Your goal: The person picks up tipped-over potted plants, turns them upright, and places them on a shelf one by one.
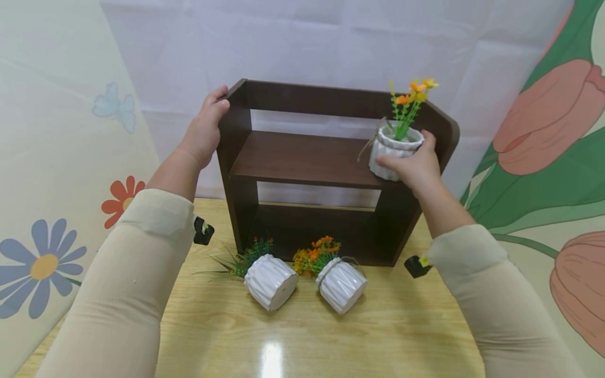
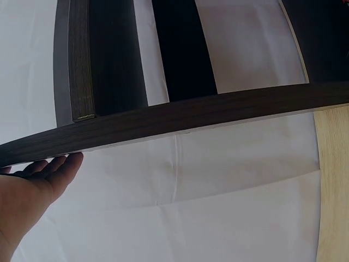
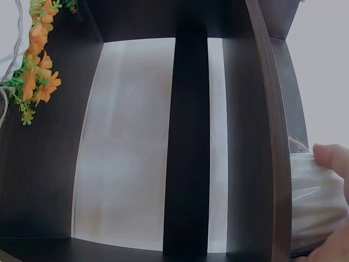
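A dark brown two-tier shelf [image 1: 302,157] stands upright against a white cloth. My left hand [image 1: 208,128] touches the outer face of its left side panel near the top; in the left wrist view, the fingers [image 2: 66,170] lie against that panel. With thumb and fingers around it, my right hand [image 1: 420,163] grips a white ribbed flowerpot [image 1: 394,144] holding yellow-orange artificial flowers and tied with twine. That pot is upright at the right end of the upper tier. The right wrist view has the thumb [image 3: 330,158] on its side; the hand partly covers the pot.
Two more white pots lie tipped on the wooden table before the shelf: one with red-dotted greenery [image 1: 271,282], one with orange flowers [image 1: 341,286]. Flower-printed panels flank the table left [image 1: 44,268] and right [image 1: 543,115].
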{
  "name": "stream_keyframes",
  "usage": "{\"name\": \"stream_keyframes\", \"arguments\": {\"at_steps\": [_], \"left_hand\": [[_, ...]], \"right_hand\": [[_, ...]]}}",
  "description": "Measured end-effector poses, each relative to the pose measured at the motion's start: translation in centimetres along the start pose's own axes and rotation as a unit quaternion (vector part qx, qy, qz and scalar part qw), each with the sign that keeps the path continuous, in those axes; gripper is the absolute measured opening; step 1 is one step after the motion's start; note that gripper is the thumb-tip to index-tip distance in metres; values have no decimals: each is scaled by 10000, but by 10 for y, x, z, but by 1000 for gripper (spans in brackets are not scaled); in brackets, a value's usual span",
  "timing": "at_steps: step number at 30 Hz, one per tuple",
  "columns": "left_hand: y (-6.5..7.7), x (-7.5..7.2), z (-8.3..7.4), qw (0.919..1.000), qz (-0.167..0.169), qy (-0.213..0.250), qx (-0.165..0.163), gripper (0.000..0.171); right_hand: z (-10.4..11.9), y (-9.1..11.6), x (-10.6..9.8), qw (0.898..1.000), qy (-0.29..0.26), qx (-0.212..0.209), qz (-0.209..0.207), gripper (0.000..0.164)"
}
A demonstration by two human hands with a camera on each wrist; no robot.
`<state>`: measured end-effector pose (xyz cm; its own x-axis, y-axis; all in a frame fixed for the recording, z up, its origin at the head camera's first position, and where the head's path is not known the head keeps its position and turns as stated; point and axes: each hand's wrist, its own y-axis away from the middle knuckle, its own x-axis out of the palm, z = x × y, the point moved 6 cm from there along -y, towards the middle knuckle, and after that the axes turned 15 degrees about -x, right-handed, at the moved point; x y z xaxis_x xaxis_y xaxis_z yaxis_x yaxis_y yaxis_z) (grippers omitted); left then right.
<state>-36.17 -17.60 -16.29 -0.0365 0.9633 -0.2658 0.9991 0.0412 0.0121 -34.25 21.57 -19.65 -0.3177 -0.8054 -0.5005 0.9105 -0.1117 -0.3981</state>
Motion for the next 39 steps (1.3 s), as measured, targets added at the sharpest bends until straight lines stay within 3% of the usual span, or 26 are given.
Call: {"name": "stream_keyframes", "arguments": {"at_steps": [28, 39], "left_hand": [[0, -2, 0, 9999, 81, 105, 72, 54], [0, -3, 0, 9999, 53, 50, 80, 54]], "right_hand": [[0, 4, 1, 9999, 26, -115, 84, 126], [5, 17, -6, 9995, -9, -226, 238, 126]]}}
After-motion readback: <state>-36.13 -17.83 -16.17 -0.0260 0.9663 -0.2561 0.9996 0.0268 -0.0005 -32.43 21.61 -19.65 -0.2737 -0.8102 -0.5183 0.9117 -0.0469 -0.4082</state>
